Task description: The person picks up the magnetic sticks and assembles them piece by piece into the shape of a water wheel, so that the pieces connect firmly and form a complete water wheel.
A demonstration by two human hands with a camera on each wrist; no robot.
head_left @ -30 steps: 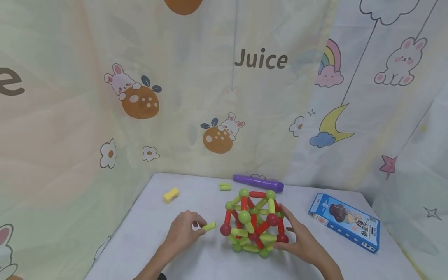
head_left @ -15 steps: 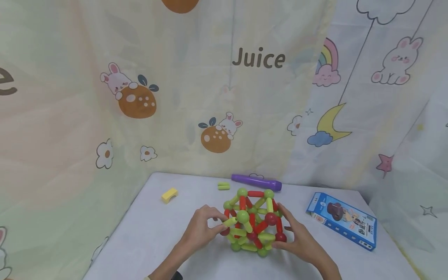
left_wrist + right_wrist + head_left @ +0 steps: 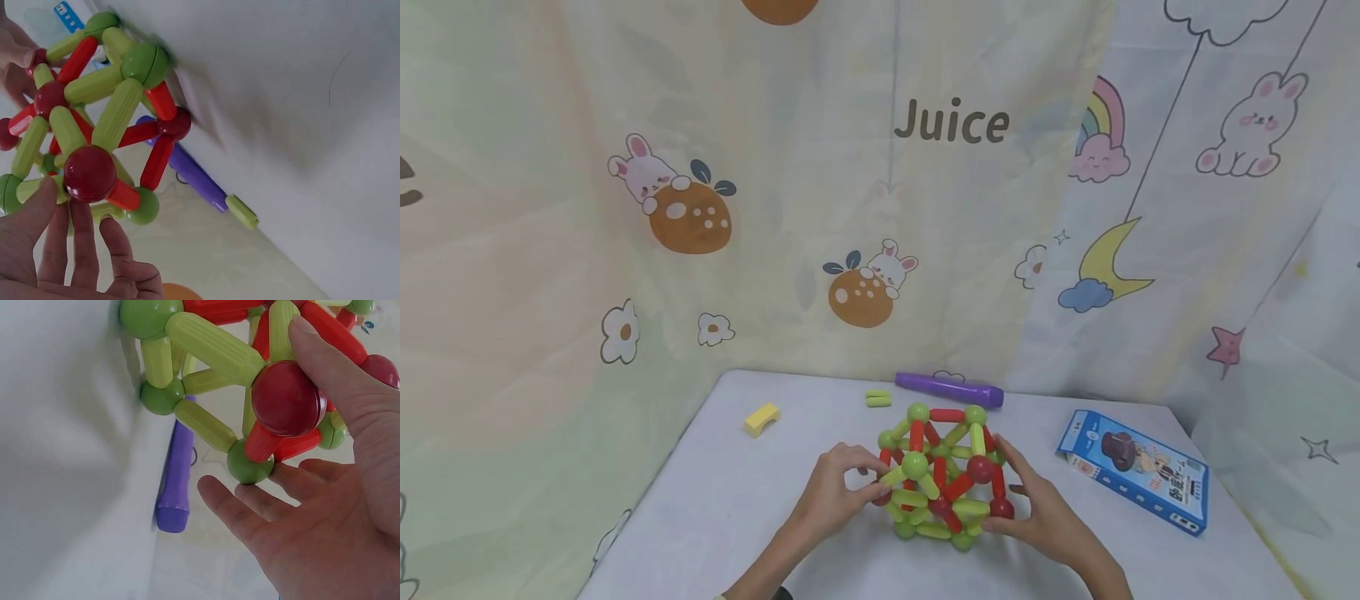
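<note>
A cage-like structure of magnetic balls and rods (image 3: pixel 940 506), red and green, stands on the white table. At its left side my left hand (image 3: pixel 833 493) pinches a light green magnetic rod (image 3: pixel 892 477) between thumb and fingers. The left wrist view shows that rod lying between a green ball (image 3: pixel 7 194) and a large red ball (image 3: pixel 90 174), its end right at the red one. My right hand (image 3: pixel 1043 515) holds the structure's right side. In the right wrist view its thumb lies on a light green rod (image 3: pixel 282 331), with the other fingers spread behind the structure.
Behind the structure lie a purple stick like a toy microphone (image 3: pixel 950 390) and loose light green rods (image 3: pixel 878 400). A yellow arched block (image 3: pixel 762 419) is at the back left. A blue printed box (image 3: pixel 1138 471) lies on the right. A patterned curtain (image 3: pixel 805 167) hangs behind the table.
My left hand has moved right, bringing its light green rod from beside the structure up against the front green ball. That ball has shifted slightly left. My right hand keeps its hold.
</note>
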